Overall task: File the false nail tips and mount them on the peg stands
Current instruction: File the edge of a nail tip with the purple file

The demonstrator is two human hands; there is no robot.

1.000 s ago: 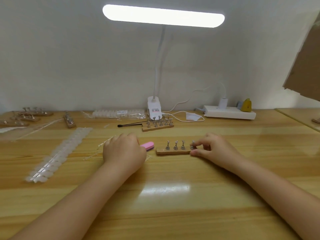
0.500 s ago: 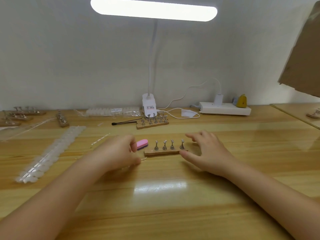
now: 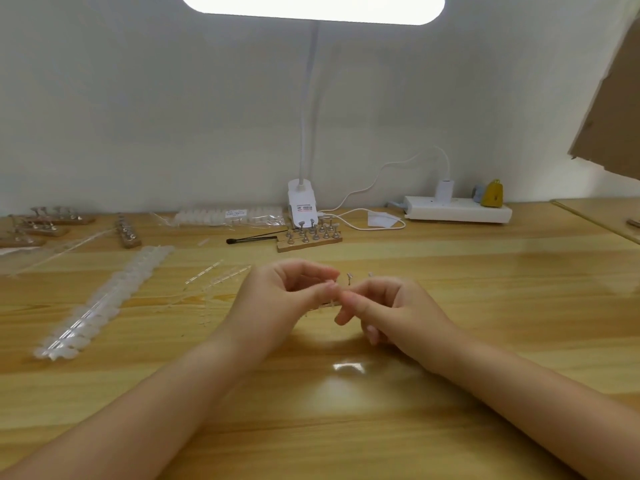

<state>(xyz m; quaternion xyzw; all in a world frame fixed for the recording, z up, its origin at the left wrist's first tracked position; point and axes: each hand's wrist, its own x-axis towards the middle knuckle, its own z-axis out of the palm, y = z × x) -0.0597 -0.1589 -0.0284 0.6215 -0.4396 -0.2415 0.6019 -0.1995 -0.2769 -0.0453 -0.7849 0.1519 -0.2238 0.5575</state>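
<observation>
1. From the head view, both hands met over the wooden table (image 3: 450, 306), just in front of the peg stand (image 3: 349, 279), which they mostly hid; only two or three metal peg tops showed above the knuckles.
2. The left hand (image 3: 277, 296) had its fingers (image 3: 322, 292) curled in, the tips pinched on a thin clear strip of nail tips (image 3: 327, 304) that stuck out below them.
3. The right hand (image 3: 391, 310) touched the left at the fingertips, thumb and forefinger closed together at the same strip; its other fingers hung loosely curled beneath. Whether the right hand really gripped the strip or only touched it, I could not tell.
4. Left of the peg stand, a long strip of whitish false nail tips (image 3: 104, 306) lay slanted on the table, with a few bare clear sprues (image 3: 214, 275) between it and the hands.
5. Behind the peg stand, nearer the wall, sat a second stand (image 3: 310, 237) full of pegs, a thin black brush (image 3: 252, 238) touching its left end.
6. Behind that stood the white lamp base (image 3: 301, 202), a bag of nail tips (image 3: 228, 216) to its left and a white power strip (image 3: 457, 209) to its right.
7. Far left of the peg stand, at the table's back edge, several more wooden stands (image 3: 45, 225) were grouped.
8. A brown cardboard sheet (image 3: 609, 116) hung in at the upper right.
</observation>
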